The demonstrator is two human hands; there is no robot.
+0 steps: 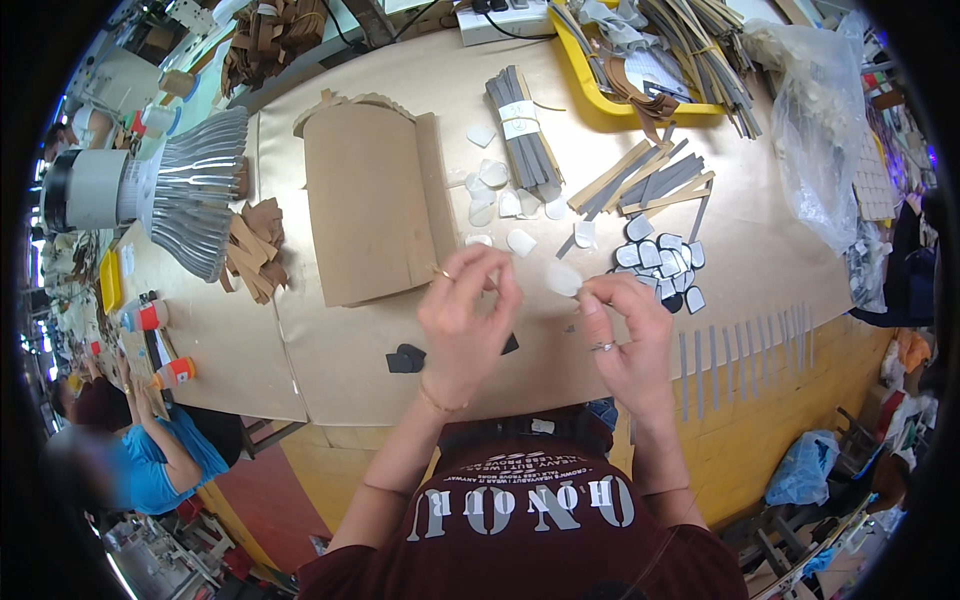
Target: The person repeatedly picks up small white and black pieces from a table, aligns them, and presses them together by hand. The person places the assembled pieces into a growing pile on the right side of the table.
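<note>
Thumb and fingers of my right hand [632, 335] pinch the edge of a thin, translucent white rounded piece [562, 278], held over the table. Just left of it my left hand [462, 310] is raised, its fingers curled in toward the thumb. Whether anything small sits between those fingertips I cannot make out. Black flat pieces [404, 360] lie beside and partly behind my left hand. More white rounded pieces [492, 173] are scattered beyond both hands. To the right of my right hand is a pile of black-edged, white-faced rounded tabs [660, 258].
Brown card sheets [368, 200] lie left of centre, near a big metal-finned lamp [190, 195]. Grey strips stand bundled [522, 130], loose [655, 180], and in a row along the front edge [745, 355]. A yellow tray [590, 95] sits far right. Another person [165, 450] works at left.
</note>
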